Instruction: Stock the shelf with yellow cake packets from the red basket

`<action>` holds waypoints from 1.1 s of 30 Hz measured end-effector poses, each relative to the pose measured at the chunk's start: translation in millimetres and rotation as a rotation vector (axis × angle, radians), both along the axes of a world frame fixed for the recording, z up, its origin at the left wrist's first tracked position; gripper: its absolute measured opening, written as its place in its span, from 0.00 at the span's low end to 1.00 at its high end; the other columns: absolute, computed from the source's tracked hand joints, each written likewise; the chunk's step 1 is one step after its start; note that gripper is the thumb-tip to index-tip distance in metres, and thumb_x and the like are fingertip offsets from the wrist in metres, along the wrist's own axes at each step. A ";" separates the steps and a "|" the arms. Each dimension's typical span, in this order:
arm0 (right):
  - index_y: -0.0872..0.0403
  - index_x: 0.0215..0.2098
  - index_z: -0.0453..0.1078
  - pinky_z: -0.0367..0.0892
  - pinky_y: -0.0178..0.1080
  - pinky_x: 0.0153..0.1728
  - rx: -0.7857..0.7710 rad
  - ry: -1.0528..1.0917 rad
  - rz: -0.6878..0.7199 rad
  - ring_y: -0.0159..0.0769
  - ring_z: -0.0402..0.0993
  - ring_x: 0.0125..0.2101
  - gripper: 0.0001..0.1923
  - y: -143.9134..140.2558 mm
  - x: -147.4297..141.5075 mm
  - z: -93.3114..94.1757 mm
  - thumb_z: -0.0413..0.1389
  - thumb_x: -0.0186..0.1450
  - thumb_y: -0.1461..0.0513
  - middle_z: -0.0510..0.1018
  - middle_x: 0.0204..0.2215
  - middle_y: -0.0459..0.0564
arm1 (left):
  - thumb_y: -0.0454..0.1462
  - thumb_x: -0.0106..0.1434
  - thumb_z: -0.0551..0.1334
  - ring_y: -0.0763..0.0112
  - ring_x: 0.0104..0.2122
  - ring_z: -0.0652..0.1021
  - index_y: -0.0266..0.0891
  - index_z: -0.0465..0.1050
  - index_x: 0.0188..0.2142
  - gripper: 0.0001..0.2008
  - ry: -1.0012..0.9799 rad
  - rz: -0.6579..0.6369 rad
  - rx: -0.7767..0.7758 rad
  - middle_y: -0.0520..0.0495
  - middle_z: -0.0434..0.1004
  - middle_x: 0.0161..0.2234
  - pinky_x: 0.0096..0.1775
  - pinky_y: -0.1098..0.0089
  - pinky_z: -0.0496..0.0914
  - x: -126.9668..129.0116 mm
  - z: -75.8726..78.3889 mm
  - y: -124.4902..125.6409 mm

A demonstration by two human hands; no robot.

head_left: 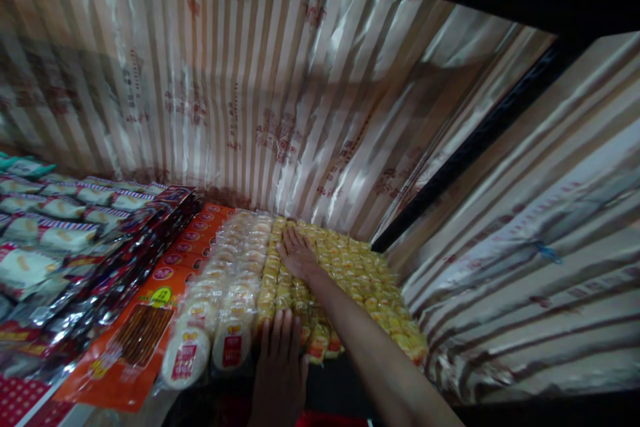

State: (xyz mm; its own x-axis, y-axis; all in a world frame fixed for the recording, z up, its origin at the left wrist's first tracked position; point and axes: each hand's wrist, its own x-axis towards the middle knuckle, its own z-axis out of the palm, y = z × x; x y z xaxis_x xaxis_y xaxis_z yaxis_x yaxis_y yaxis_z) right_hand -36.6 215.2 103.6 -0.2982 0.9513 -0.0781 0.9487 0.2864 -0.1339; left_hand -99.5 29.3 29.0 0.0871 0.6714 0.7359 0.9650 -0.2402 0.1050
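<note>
My right hand [297, 254] lies flat, fingers spread, on top of rows of yellow wrapped snack packets [360, 273] deep in a shelf. My left hand [280, 367] presses flat against the front of those yellow rows, beside stacks of round white wafer packs [230, 293] with red labels. Neither hand grips anything. My right forearm reaches in from the lower right.
Orange packs of brown sticks [145, 327] sit left of the white wafer packs. Further left are dark shiny packets [125, 253] and white-and-red snack bags [60, 213]. Striped glossy paper [260, 80] lines the shelf's back and right wall [525, 247]. A dark gap runs between them.
</note>
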 end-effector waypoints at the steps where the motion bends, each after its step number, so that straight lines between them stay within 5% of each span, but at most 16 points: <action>1: 0.62 0.66 0.40 0.33 0.48 0.63 -0.018 -0.002 -0.007 0.39 0.33 0.65 0.34 1.8 0.2 -2.8 0.29 0.68 0.49 0.41 0.66 0.54 | 0.41 0.60 0.54 0.58 0.54 0.66 0.37 0.68 0.51 0.21 -0.002 0.003 0.000 0.42 0.70 0.52 0.53 0.56 0.60 0.1 0.6 0.1; 9: 0.59 0.66 0.39 0.34 0.50 0.63 -0.002 0.016 -0.006 0.40 0.30 0.65 0.34 -2.7 4.3 -2.9 0.29 0.68 0.49 0.40 0.66 0.53 | 0.44 0.62 0.55 0.59 0.55 0.66 0.38 0.66 0.54 0.23 -0.073 -0.015 -0.030 0.44 0.68 0.55 0.53 0.57 0.61 0.9 -6.2 -1.0; 15: 0.51 0.66 0.42 0.33 0.51 0.63 0.086 0.009 0.287 0.39 0.30 0.65 0.30 -27.0 -6.0 -4.1 0.32 0.68 0.49 0.43 0.66 0.48 | 0.44 0.62 0.55 0.58 0.56 0.65 0.38 0.62 0.57 0.25 -0.091 -0.043 -0.117 0.44 0.65 0.57 0.53 0.56 0.63 3.1 -14.8 -2.1; 20: 0.54 0.65 0.46 0.35 0.51 0.63 0.046 0.029 0.247 0.40 0.35 0.65 0.30 -34.7 -13.0 -13.7 0.33 0.69 0.50 0.47 0.65 0.50 | 0.45 0.61 0.56 0.57 0.58 0.63 0.40 0.60 0.58 0.26 -0.138 -0.048 -0.130 0.44 0.64 0.57 0.54 0.54 0.62 4.6 -22.8 -2.7; 24: 0.57 0.64 0.49 0.41 0.49 0.63 0.119 0.208 0.205 0.38 0.37 0.65 0.30 -39.1 -11.1 -1.1 0.34 0.69 0.50 0.50 0.64 0.52 | 0.40 0.62 0.56 0.56 0.59 0.62 0.41 0.62 0.57 0.23 -0.143 -0.119 -0.092 0.42 0.64 0.58 0.55 0.53 0.62 -1.6 -24.1 -3.0; 27: 0.60 0.61 0.56 0.47 0.48 0.62 0.293 0.423 0.101 0.38 0.44 0.64 0.30 -54.8 2.0 13.4 0.35 0.69 0.50 0.55 0.63 0.55 | 0.33 0.62 0.52 0.56 0.60 0.60 0.37 0.64 0.55 0.21 -0.199 -0.193 -0.077 0.39 0.63 0.58 0.54 0.50 0.63 -12.2 -5.0 -7.5; 30: 0.57 0.55 0.65 0.54 0.52 0.60 0.431 0.581 -0.033 0.40 0.55 0.60 0.28 -79.1 24.1 22.5 0.37 0.68 0.51 0.64 0.58 0.57 | 0.31 0.62 0.48 0.57 0.62 0.57 0.39 0.70 0.48 0.19 -0.323 -0.360 -0.099 0.42 0.65 0.57 0.52 0.50 0.66 -24.7 36.8 -23.2; 33: 0.54 0.51 0.68 0.58 0.55 0.57 0.480 0.613 -0.140 0.45 0.61 0.57 0.25 -102.4 43.6 24.6 0.39 0.67 0.51 0.68 0.55 0.57 | 0.35 0.64 0.48 0.59 0.61 0.59 0.47 0.71 0.48 0.18 -0.317 -0.374 -0.320 0.46 0.66 0.56 0.53 0.48 0.65 -33.7 75.5 -51.8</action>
